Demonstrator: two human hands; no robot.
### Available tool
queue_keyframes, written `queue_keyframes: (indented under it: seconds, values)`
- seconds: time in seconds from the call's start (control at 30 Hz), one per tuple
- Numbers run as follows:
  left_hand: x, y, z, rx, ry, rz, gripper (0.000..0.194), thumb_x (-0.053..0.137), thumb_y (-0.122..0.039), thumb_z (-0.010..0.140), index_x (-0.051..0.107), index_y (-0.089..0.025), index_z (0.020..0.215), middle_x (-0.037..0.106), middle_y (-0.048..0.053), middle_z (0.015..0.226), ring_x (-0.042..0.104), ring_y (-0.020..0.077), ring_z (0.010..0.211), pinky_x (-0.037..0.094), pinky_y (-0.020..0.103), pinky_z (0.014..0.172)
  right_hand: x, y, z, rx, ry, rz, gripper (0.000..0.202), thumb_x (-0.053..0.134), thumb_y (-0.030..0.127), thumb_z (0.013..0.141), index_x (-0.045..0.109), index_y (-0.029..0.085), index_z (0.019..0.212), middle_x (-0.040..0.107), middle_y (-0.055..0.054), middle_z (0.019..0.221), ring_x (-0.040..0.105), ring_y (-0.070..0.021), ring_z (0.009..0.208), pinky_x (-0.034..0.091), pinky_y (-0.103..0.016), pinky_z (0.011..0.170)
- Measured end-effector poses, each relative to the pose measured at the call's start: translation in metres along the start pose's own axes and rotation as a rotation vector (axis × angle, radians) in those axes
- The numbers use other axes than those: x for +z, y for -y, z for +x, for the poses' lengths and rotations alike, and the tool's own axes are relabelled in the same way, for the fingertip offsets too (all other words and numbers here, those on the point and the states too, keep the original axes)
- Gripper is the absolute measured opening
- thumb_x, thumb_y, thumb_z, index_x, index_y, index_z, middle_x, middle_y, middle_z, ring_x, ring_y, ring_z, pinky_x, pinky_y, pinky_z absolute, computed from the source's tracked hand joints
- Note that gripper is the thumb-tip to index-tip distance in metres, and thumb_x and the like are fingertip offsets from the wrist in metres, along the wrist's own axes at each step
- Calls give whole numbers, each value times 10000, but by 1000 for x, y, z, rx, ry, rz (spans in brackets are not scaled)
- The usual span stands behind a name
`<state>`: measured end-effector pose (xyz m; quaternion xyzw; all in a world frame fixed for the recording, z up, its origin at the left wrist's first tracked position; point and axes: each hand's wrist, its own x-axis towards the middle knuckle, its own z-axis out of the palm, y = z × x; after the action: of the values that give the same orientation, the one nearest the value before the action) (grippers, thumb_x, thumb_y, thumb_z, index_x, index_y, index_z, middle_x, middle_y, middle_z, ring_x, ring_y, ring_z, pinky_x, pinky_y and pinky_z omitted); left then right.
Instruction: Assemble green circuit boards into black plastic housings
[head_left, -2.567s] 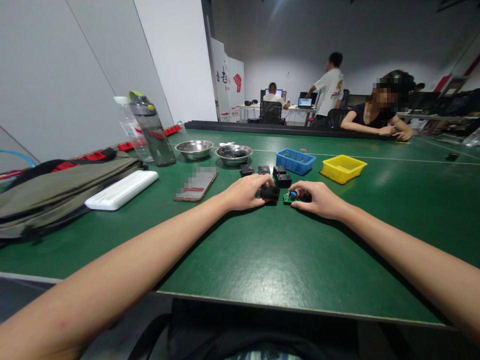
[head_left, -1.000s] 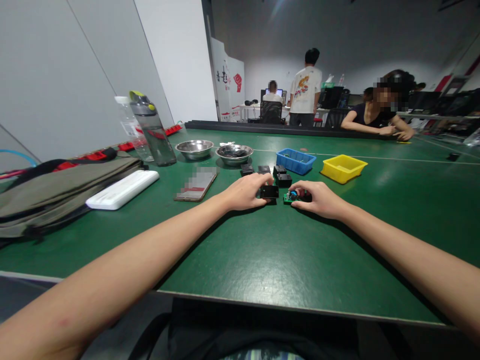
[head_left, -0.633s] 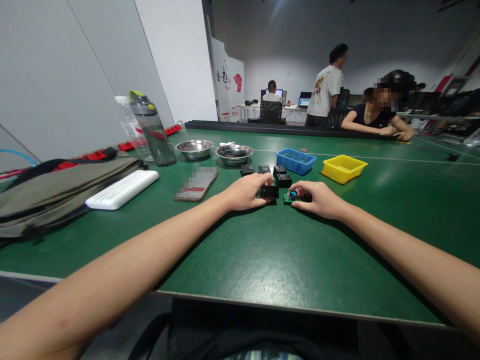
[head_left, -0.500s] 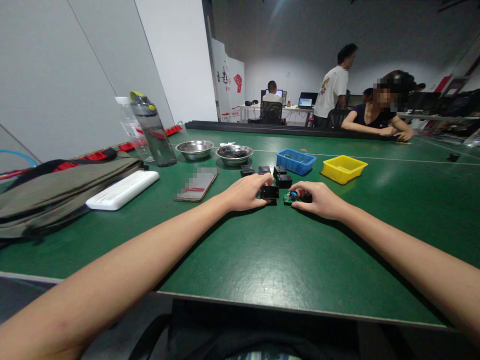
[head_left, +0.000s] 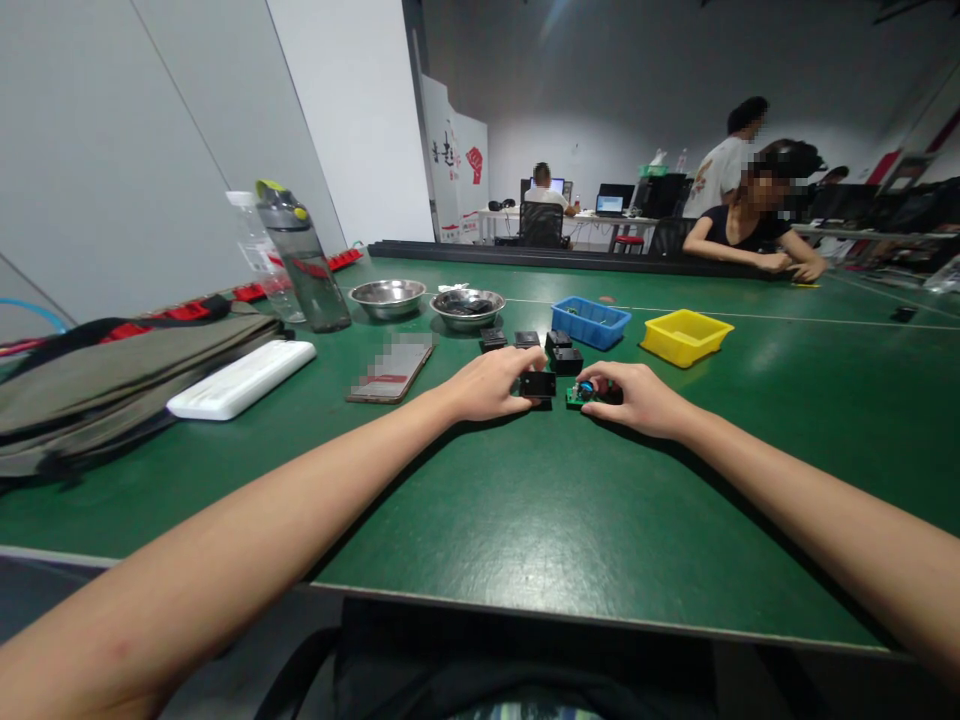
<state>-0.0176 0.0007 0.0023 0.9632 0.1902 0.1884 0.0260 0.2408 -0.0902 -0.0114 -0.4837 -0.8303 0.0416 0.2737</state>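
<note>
My left hand [head_left: 495,384] is closed on a small black plastic case [head_left: 538,385], thumb at its near side and fingers over the far side. Just to the right, my right hand [head_left: 630,398] pinches a small green circuit board [head_left: 576,396] with a blue and black round part on it. A narrow gap separates the board from the case, both low over the table. Beyond my hands several more black cases [head_left: 566,360] stand together; my left fingers partly hide some of them.
On the green table [head_left: 480,520] are a phone [head_left: 394,372], a white power bank [head_left: 244,380], a bag [head_left: 135,385], bottles [head_left: 307,265], two metal bowls [head_left: 388,298], a blue tray [head_left: 591,322] and a yellow tray [head_left: 685,338]. Across the table sits a person [head_left: 750,230].
Both hands keep their grip on the case and the board, with almost no movement. In the background, a standing person has moved to the right, behind the seated one.
</note>
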Motion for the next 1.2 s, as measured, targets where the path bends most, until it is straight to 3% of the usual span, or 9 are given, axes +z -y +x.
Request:
queue_keyframes:
  seconds: [1.2]
  values:
    - [1,-2,-1,-38,-6,-4,344,679,-308,823,567,-196,1128,688,74,1072,667,241,977,510,345,835,-1,2,0,22,-15,35,291,722,352,822,702,189,1063,673,-26,813,614,-175,722,470,-297,689]
